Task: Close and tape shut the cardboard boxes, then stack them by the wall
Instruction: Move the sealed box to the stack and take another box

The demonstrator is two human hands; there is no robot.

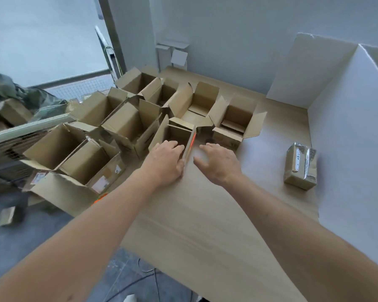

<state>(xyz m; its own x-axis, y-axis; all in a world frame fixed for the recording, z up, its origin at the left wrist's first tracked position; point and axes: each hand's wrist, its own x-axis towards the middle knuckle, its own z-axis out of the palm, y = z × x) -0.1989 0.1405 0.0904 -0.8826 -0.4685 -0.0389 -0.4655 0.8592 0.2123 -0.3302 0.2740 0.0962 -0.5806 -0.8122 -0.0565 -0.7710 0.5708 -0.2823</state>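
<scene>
Small open box (175, 136) at table (205, 214) centre, nearest of the open cartons. Left hand (166, 162) gripping its upright flap (189, 147); right hand (218, 162) just beside, fingers loosely spread, empty. Best folded flat, edges meeting squarely, before taping. Taped box (300, 166) well apart, right.

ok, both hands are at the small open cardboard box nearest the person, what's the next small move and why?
Probably fold the upright flap down over the opening. The left hand grips the standing side flap of the small open brown cardboard box, while the right hand hovers open just beside it, touching nothing. The box top is still open, and only the small taped brown box to the right looks sealed.
</scene>
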